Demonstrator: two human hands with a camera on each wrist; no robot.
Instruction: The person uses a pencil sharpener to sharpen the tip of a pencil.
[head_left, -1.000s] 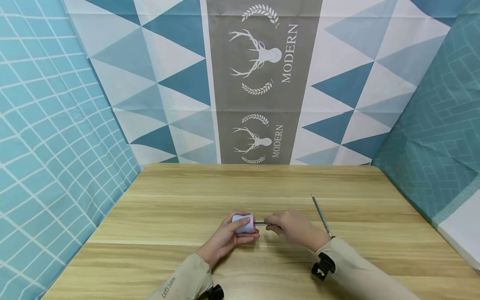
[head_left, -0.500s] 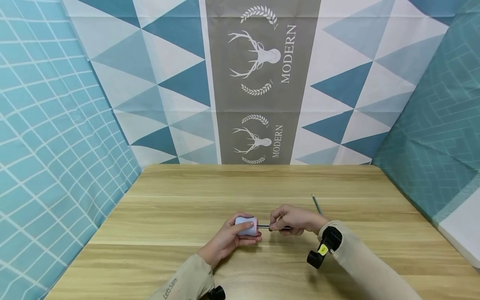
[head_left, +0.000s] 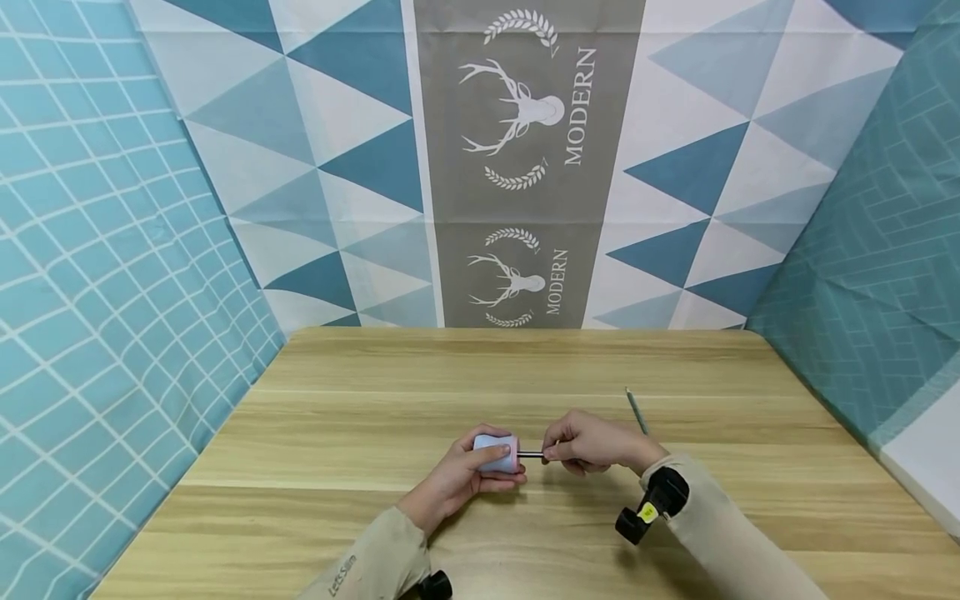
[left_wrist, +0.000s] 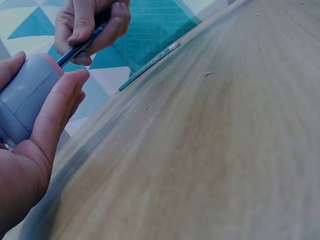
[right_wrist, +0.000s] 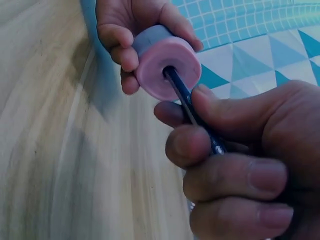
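A pencil sharpener with a pale blue-lavender body and a pink front is gripped by my left hand, thumb over its top. A dark pencil has its end in the hole of the pink front, as the right wrist view shows. My right hand pinches that pencil between thumb and fingers, slightly apart from the sharpener. The pencil's tip is hidden inside. In the left wrist view, the sharpener lies against the palm with the fingers extended along it.
A green pencil lies on the wooden table beyond my right wrist, partly covered by it in the head view. Small crumbs dot the tabletop. Patterned cloth hangs behind the table, with a white surface at far right.
My right hand has turned at the wrist and regripped the dark pencil, shifting slightly right. The left hand with the sharpener has moved slightly right. My right arm now covers more of the green pencil.
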